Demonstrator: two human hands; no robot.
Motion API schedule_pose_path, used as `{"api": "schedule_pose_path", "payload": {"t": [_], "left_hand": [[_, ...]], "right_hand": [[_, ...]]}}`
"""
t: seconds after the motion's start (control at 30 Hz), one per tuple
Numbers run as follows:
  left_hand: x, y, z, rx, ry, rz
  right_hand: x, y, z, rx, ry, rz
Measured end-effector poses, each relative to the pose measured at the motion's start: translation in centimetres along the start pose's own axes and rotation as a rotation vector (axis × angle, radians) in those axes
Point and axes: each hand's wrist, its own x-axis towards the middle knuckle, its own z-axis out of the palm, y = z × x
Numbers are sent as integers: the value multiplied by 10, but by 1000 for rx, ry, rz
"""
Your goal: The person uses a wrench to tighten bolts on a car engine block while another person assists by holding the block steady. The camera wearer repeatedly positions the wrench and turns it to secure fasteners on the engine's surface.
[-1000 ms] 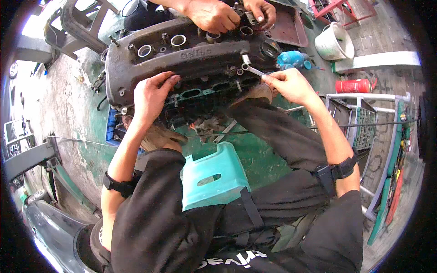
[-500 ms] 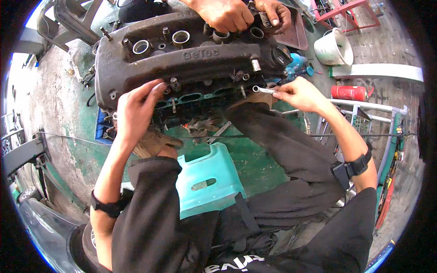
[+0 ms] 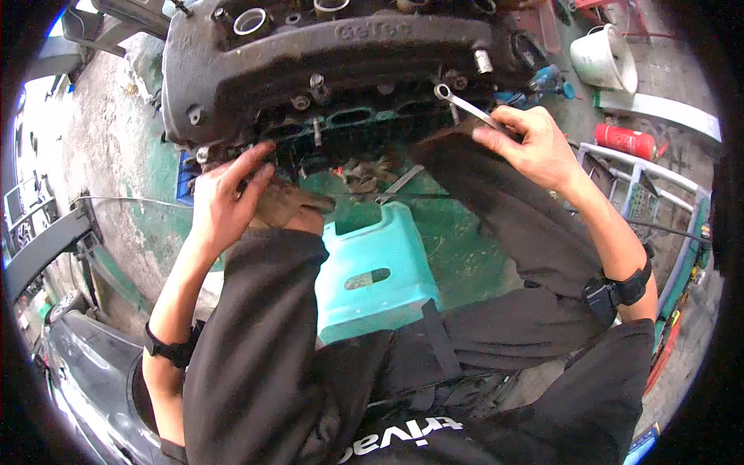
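A silver ring wrench (image 3: 474,111) is gripped in my right hand (image 3: 535,147), its ring end pointing left and up at the front edge of a dark engine head (image 3: 333,66) with a valve cover. No contact between the ring and a bolt can be made out. My left hand (image 3: 231,198) hovers below the engine's left front corner, over my brown shoe (image 3: 283,205). Its fingers are apart and nothing shows between them. Bolts and studs (image 3: 317,132) stand along the engine's near side. At its right stands a shiny socket-like cylinder (image 3: 483,61).
A turquoise plastic stool (image 3: 372,298) stands between my legs, with a metal bar (image 3: 403,184) on the green floor beyond. To the right are a white bucket (image 3: 601,62), a red fire extinguisher (image 3: 625,141) and a metal frame (image 3: 659,170). A dark car (image 3: 93,368) is at lower left.
My left hand has dropped from a bolt at the engine's front edge. My right hand has swung the wrench up and left. The view has tilted down, leaving another person's hands mostly out.
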Motion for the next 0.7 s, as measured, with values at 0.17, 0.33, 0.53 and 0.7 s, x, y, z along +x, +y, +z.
{"api": "schedule_pose_path", "payload": {"t": [0.17,0.33,0.53,0.7], "left_hand": [[4,-5,4,12,5,-147],[5,-6,10,65,67,-168],[5,-7,16,64,137,-137],[2,-8,20,87,193,-99]], "right_hand": [[-24,-30,115,848,-234,314],[-45,-106,245,1210,-128,525],[-61,-132,265,995,152,485],[-66,-129,263,977,150,437]]}}
